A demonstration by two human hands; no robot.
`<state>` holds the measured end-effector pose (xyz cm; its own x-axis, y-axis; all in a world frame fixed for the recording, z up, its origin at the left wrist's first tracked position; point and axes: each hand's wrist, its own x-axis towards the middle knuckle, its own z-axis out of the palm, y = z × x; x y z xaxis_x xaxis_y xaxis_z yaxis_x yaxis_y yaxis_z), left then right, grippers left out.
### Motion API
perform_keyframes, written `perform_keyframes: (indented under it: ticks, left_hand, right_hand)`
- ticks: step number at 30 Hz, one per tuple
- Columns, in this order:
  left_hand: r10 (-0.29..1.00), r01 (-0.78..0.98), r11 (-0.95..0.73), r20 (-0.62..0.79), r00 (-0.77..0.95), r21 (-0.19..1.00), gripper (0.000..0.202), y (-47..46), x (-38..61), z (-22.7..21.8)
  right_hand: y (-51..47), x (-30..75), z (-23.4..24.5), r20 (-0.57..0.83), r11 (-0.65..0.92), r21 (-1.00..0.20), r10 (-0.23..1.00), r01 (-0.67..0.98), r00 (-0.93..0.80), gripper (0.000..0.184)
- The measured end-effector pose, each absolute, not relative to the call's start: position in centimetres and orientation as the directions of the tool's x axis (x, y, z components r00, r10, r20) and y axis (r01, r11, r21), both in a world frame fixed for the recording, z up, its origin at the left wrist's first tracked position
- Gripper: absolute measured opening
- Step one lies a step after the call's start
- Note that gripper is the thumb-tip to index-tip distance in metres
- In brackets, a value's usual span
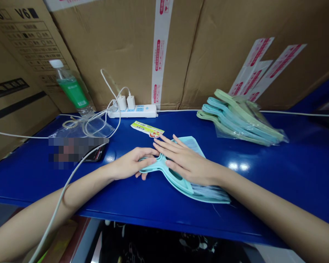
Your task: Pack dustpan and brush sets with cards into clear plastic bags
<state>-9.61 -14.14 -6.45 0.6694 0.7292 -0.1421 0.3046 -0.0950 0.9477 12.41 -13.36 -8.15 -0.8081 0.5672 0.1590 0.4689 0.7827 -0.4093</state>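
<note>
A light-blue hand brush and dustpan set (167, 171) lies on the blue table, the brush nested on the pan with its pale bristles towards the right. My left hand (138, 160) is closed around the handle end, thumb on top and fingers beneath. Flat across the brush's body rests my right hand (188, 160), its fingers stretched out and spread towards the back left. It covers part of the brush and bristles. Just beyond the fingertips is a yellow-green printed label card (147, 128).
Several green and blue handled sets in clear plastic (244, 120) lie at the back right. A white power strip (135, 111) with plugs stands by the cardboard wall (120, 40). A green-labelled bottle (72, 89), a phone (95, 153) and a loose white cable (63, 193) are leftward.
</note>
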Motion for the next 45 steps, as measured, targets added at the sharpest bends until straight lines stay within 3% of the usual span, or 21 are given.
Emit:
perform_keyframes:
  ticks: [18, 36, 45]
  left_hand:
    - [0.746, 0.368, -0.095, -0.179, 0.642, 0.925, 0.038, -14.2, -9.7, -6.6]
    - [0.759, 0.381, -0.115, -0.166, 0.629, 0.917, 0.028, -14.4, -9.6, -6.5]
    - [0.727, 0.389, -0.129, -0.180, 0.663, 0.912, 0.035, -14.3, -9.6, -6.0]
  right_hand:
    - [-13.3, 12.4, -7.9, 0.134, 0.763, -0.440, 0.577, 0.473, -0.806, 0.058]
    - [-13.7, 12.4, -7.9, 0.166, 0.786, -0.341, 0.591, 0.516, -0.790, 0.062]
    - [-12.8, 13.9, -8.0, 0.180, 0.742, -0.346, 0.653, 0.574, -0.735, 0.064]
